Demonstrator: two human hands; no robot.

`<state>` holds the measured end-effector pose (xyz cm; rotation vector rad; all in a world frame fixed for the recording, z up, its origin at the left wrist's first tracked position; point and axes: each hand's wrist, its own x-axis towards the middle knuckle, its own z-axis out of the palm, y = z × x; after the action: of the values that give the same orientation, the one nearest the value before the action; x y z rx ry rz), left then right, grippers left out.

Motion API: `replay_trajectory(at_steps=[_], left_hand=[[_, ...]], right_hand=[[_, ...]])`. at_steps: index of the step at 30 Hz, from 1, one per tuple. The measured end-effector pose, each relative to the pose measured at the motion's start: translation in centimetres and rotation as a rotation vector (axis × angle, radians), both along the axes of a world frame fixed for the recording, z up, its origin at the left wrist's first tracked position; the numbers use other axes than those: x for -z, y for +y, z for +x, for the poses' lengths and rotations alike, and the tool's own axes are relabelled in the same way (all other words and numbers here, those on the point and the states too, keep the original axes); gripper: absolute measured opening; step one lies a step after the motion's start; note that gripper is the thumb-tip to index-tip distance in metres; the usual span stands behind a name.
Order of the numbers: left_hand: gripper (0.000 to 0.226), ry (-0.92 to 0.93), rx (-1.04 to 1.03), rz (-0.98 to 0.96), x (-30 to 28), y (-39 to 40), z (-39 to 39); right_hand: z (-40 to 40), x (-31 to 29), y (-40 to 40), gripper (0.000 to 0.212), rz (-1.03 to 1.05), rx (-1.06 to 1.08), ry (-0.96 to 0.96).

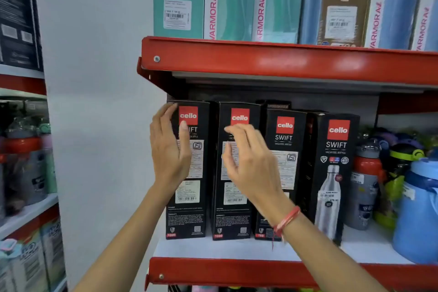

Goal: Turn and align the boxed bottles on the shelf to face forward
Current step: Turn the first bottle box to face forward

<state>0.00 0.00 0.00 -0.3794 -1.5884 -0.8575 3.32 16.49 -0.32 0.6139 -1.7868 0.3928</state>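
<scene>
Four black boxed bottles are standing in a row on the white shelf (237,252) in the head view, and both hands are working at the two leftmost. The left hand (169,149) is spreading flat, fingers wide apart, against the outer front corner of the first box (189,208), with its thumb lying across the printed face; it is pressing rather than clasping. The right hand (246,161) is hovering loosely curled just in front of the second box (233,218), fingers parted, and whether it is touching the card I cannot tell; it is enclosing nothing. Just beyond the right hand, the third box (286,130) is showing the same label panel, while the fourth box (334,173), farthest from it, is already showing the bottle picture, so three probably need turning. These tall, narrow cartons are likely stiff at the corners, smooth-faced, a little top-heavy, and moderately weighty if steel bottles are inside. Taking hold across two opposite vertical edges near mid-height should be letting each one pivot on its base without tipping into its neighbour.
</scene>
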Motion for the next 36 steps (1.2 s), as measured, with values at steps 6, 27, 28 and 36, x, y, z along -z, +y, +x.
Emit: replay_trajectory(at_steps=[6,27,28,36], left_hand=[[0.037,-0.214,0.269,0.404,2.1,-2.1,-3.4],[0.063,-0.927,0.750,0.255,4.8,-9.6,-2.3],[0.057,-0.897,0.761,0.256,4.6,-9.9,-1.6],[0.071,-0.740,0.867,0.012,3.7,-11.7,3.0]], right_hand=[[-1.3,4.3,-3.8,0.055,-0.072,0.121,-0.233],[-0.6,7.1,-12.3,0.122,-0.247,0.063,-0.673],[-0.3,6.7,-11.8,0.122,-0.245,-0.005,-0.672],[0.0,4.2,-7.4,0.121,-0.244,-0.463,-0.906]])
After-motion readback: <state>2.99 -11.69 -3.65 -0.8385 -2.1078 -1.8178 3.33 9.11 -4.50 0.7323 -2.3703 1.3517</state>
